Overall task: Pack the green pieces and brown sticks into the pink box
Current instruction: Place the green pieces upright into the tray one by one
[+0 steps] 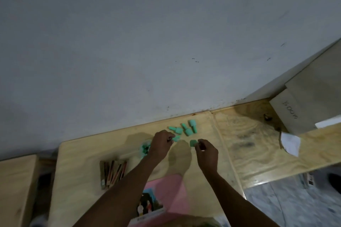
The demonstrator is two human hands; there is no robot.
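Small mint-green plastic pieces lie at twelve o'clock; each hand, left and right, pinches one (blurry).

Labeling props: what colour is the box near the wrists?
Pink box, with a printed picture on it; head view.

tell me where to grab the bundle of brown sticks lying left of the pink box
Take the bundle of flat brown wooden sticks across its middle, coming from above. The sticks lie flat and side by side on the pale plywood table, so a pinch across the width likely gathers them. The left hand is nearer.
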